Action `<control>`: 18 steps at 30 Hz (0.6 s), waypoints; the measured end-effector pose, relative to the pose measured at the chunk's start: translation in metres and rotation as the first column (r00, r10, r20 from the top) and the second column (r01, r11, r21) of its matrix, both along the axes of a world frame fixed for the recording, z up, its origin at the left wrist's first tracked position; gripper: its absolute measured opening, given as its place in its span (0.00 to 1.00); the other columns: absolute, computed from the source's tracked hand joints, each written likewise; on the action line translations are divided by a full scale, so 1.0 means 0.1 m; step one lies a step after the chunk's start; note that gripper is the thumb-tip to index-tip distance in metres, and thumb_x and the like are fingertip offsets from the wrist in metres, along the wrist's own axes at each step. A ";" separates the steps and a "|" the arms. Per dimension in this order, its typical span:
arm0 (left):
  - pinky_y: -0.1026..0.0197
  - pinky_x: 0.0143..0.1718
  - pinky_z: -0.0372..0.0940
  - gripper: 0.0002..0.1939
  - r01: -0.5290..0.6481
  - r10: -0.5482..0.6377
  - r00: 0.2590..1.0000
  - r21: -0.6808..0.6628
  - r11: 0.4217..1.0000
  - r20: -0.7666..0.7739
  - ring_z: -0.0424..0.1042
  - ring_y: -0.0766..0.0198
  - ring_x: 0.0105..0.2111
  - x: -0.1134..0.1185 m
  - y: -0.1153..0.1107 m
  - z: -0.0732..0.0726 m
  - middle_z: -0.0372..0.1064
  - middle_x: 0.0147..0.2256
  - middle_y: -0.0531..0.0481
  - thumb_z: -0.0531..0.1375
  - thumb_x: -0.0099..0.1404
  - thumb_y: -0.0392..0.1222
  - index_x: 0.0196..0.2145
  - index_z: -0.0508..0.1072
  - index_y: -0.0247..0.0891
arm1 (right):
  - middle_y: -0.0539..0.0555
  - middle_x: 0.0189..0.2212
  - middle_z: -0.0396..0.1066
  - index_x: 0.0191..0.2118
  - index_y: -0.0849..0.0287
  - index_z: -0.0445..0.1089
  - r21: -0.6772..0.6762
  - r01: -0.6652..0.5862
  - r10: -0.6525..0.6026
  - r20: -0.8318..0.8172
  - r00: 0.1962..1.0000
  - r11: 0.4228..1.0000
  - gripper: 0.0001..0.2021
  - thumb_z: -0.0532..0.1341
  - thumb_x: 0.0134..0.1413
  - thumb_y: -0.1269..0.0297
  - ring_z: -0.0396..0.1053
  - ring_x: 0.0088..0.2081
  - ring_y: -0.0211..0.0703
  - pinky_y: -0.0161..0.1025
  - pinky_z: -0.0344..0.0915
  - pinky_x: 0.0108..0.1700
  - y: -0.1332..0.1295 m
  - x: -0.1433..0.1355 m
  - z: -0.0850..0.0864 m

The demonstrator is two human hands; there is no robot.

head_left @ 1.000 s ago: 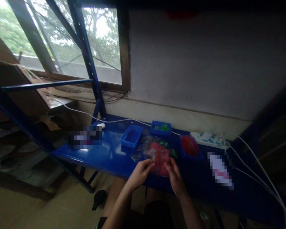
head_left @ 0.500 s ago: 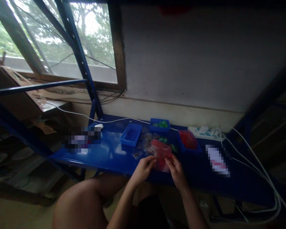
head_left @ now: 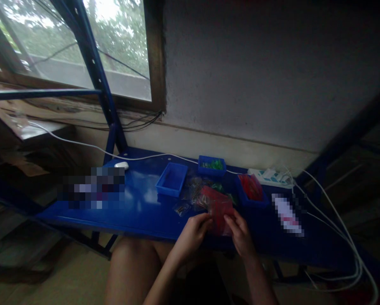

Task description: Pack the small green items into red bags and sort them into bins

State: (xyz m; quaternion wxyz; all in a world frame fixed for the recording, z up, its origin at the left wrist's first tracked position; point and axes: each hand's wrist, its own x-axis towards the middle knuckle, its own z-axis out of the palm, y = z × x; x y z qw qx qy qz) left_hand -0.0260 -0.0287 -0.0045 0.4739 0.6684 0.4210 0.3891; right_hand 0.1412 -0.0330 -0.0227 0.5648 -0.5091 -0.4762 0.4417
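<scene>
A red plastic bag [head_left: 221, 209] is held between my two hands over the front edge of the blue table [head_left: 136, 216]. My left hand [head_left: 196, 228] pinches its left side, fingers closed. On the right side, my right hand [head_left: 239, 231] grips the bag with thumb and fingers together. Just behind the bag lies a loose pile of small clear packets [head_left: 194, 192], with some green pieces beside it. One small clear packet [head_left: 181, 208] lies apart, left of the pile. What is inside the red bag is too dim to tell.
Behind stand an empty blue tray [head_left: 172, 179], a blue tray of green pieces [head_left: 212, 165] and a blue tray with red bags [head_left: 251, 188]. A white power strip [head_left: 271, 178] with cables lies at the back right. A white object [head_left: 121, 165] sits at the left.
The whole view has shifted, so the table's left part sits further left and lower. Both hands still hold the red bag, now slightly further right in view. My legs have shifted.
</scene>
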 end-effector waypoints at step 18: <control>0.66 0.29 0.57 0.14 0.027 -0.025 0.998 0.021 0.999 -0.063 0.64 0.65 0.28 -0.02 0.01 -0.01 0.70 0.28 0.49 0.51 0.66 0.44 0.31 0.72 0.34 | 0.53 0.34 0.75 0.39 0.57 0.72 -0.022 -0.001 0.002 0.045 0.999 1.000 0.15 0.62 0.50 0.52 0.70 0.38 0.47 0.39 0.65 0.41 -0.01 0.02 -0.05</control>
